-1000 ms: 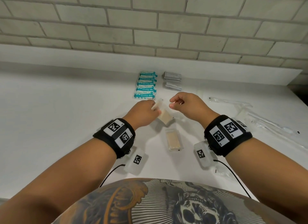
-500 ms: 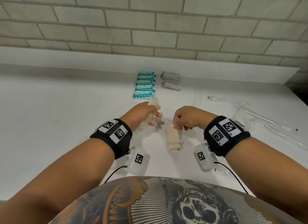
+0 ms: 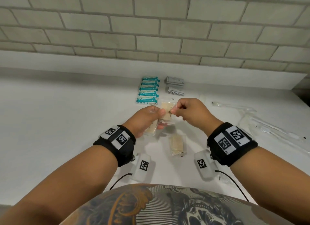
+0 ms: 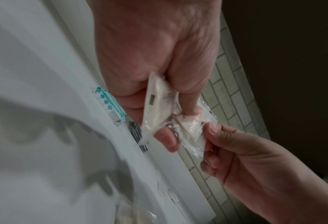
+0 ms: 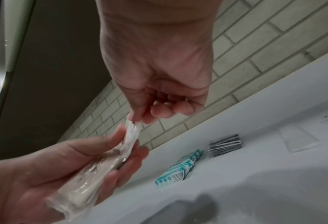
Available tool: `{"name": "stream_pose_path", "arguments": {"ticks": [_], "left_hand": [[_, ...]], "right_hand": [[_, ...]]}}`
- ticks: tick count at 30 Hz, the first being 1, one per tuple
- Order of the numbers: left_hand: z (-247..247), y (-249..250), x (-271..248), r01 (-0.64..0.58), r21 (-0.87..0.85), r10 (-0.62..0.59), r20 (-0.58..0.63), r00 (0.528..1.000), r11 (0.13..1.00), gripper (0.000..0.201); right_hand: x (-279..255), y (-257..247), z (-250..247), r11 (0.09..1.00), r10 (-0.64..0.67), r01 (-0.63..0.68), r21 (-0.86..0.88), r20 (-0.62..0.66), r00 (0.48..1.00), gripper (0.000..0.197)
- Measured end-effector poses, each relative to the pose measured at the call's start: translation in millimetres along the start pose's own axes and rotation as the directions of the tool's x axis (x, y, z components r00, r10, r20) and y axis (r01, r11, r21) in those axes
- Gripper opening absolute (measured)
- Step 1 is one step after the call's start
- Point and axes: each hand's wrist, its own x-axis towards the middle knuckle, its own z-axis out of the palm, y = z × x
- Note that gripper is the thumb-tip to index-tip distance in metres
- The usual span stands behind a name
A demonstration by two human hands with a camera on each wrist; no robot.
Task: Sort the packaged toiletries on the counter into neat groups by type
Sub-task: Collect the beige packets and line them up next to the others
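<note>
- head view: my left hand (image 3: pixel 146 118) grips a clear packet (image 3: pixel 151 128) with a beige bar inside, fingers curled round it, held above the counter (image 3: pixel 67 124) near its middle.
- my right hand (image 3: pixel 187 110) pinches the side edge of a second packet (image 3: pixel 167 112) between thumb and forefinger; it overlaps the first, long axis pointing toward the back wall, and my left thumb touches its other edge.
- judgement: the move turns on laying the second packet flat on the first, so the left hand is the receiver.
- a third beige packet (image 3: pixel 177 144) lies flat below the hands, toward the front edge.
- toward the back edge sit a row of teal packets (image 3: pixel 148 92) and, just beside it, a grey sachet stack (image 3: pixel 175 85); clear long wrappers (image 3: pixel 261 124) lie toward the right edge.
- brick wall (image 3: pixel 151 23) behind.
</note>
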Motion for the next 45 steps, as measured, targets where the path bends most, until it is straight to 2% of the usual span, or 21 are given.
{"name": "stream_pose_path", "arguments": {"ticks": [2,4,5,7,8,10,12,14,17,19,22,24,27,29,31,34,35,37,39,41,45], "left_hand": [[-1.3,1.9,-1.0,0.101,0.033,-0.099,-0.053,0.994,0.994,0.045],[-4.5,1.2,0.4,0.2,-0.025,-0.201,-0.035,0.979,0.979,0.063],[-4.9,0.4,1.0,0.216,-0.058,-0.217,-0.007,0.976,0.975,0.063],[-4.1,-1.8,3.2,0.176,-0.119,-0.177,0.005,0.984,0.977,0.04],[-3.3,-2.1,4.5,0.141,-0.146,-0.145,-0.017,0.989,0.979,0.029],[-2.9,-2.4,7.2,0.079,-0.151,-0.09,-0.069,0.994,0.985,0.027],[-2.6,0.3,6.4,0.03,-0.074,-0.038,-0.108,0.993,0.997,0.023],[-2.3,3.9,3.6,0.015,0.034,-0.01,-0.118,0.993,0.999,0.011],[1.4,7.0,-0.1,-0.02,0.154,0.029,-0.053,0.998,0.988,0.002],[4.3,7.6,-1.4,-0.032,0.204,0.038,-0.027,0.999,0.978,0.009],[5.6,8.1,-0.4,-0.032,0.172,0.04,-0.045,0.998,0.984,0.019],[2.1,7.0,1.2,-0.006,0.041,0.009,-0.087,0.996,0.999,0.032],[-7.5,5.2,1.2,0.004,-0.261,-0.037,-0.121,0.992,0.965,0.051],[-11.6,6.1,0.8,-0.008,-0.397,-0.041,-0.116,0.992,0.918,0.059],[-11.2,7.7,1.1,-0.013,-0.44,-0.04,-0.11,0.993,0.898,0.06],[-7.3,7.6,1.9,-0.03,-0.434,-0.011,-0.092,0.996,0.9,0.051],[-5.9,6.9,2.1,-0.043,-0.426,0.007,-0.086,0.996,0.904,0.047],[-3.2,5.3,1.8,-0.081,-0.399,0.058,-0.07,0.996,0.913,0.043],[0.5,5.6,2.4,-0.114,-0.372,0.108,-0.038,0.993,0.921,0.041],[5.5,8.0,3.6,-0.117,-0.381,0.123,-0.007,0.992,0.917,0.039],[11.3,12.5,5.8,-0.105,-0.389,0.125,0.027,0.992,0.915,0.038]], "right_hand": [[0.2,2.1,-1.6,0.983,-0.123,0.111,-0.146,-0.076,0.99,0.017],[-1.4,4.3,-2.2,0.895,-0.333,0.291,-0.339,-0.074,0.94,0.012],[-2.1,6.7,-0.7,0.835,-0.42,0.376,-0.401,-0.024,0.907,0.008],[-1.8,13.6,2.3,0.75,-0.495,0.477,-0.458,0.091,0.864,0.004],[-1.4,17.1,3.3,0.749,-0.487,0.483,-0.453,0.118,0.865,0.008],[-0.8,20.8,5.2,0.829,-0.419,0.418,-0.373,0.082,0.904,0.015],[1.1,18.1,4.2,0.936,-0.289,0.272,-0.224,-0.045,0.956,0.023],[4.7,13.1,0.4,0.994,-0.106,0.101,-0.048,-0.116,0.988,0.031],[8.4,5.1,-7.3,0.99,0.09,-0.097,0.105,0.076,0.993,0.016],[8.3,1.9,-9.1,0.987,0.096,-0.113,0.111,0.147,0.984,0.01],[11.0,3.8,-9.8,0.998,0.036,-0.036,-0.047,0.006,0.999,0.012],[12.3,8.1,-13.4,0.985,0.022,-0.036,-0.169,-0.082,0.996,0.012],[8.5,14.6,-19.0,0.982,0.147,-0.141,-0.129,0.033,0.989,0.019],[3.6,19.2,-13.5,0.961,0.201,-0.162,-0.223,0.164,0.966,0.024],[-1.2,25.9,-1.4,0.906,0.244,-0.122,-0.406,0.262,0.934,0.024],[-4.4,35.1,11.2,0.841,0.254,-0.09,-0.534,0.243,0.936,0.013],[-4.6,35.9,11.7,0.843,0.229,-0.081,-0.532,0.217,0.949,0.025],[-4.3,29.4,10.5,0.917,0.128,-0.058,-0.394,0.153,0.98,0.032],[-6.6,15.0,10.9,0.996,0.041,-0.029,-0.085,0.139,0.989,0.02],[-8.6,2.0,14.6,0.989,0.011,-0.037,0.144,0.175,0.984,0.012],[-5.0,-3.3,18.9,0.978,-0.005,-0.019,0.207,0.117,0.993,0.014]]}}
